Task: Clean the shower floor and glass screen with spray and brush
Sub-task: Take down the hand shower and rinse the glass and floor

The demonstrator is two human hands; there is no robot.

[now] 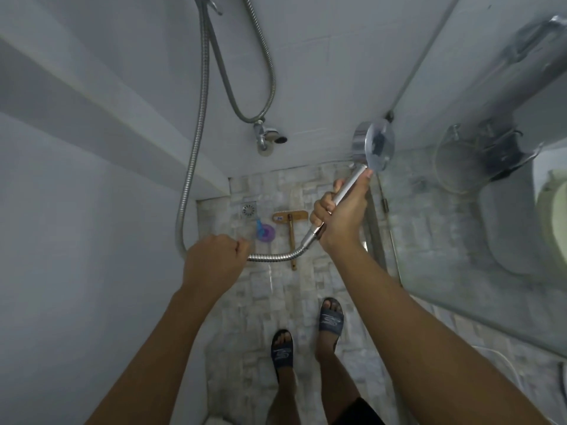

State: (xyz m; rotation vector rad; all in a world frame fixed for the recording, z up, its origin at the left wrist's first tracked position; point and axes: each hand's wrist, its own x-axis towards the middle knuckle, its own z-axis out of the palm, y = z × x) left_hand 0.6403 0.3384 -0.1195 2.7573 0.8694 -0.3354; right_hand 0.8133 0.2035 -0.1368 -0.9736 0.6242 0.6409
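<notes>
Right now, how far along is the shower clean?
The brush and purple bottle lie set down on the floor, so scrubbing seems done. In hand: right hand holds the shower head toward the glass screen, left hand grips the hose. Left: rinsing screen and floor, probably.

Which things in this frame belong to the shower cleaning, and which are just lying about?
For the job: shower head, gripped by the right hand; shower hose, held by the left hand; wooden brush and spray bottle, both lying on the shower floor; glass screen.

Just there: floor drain; wall tap; toilet beyond the glass.
</notes>
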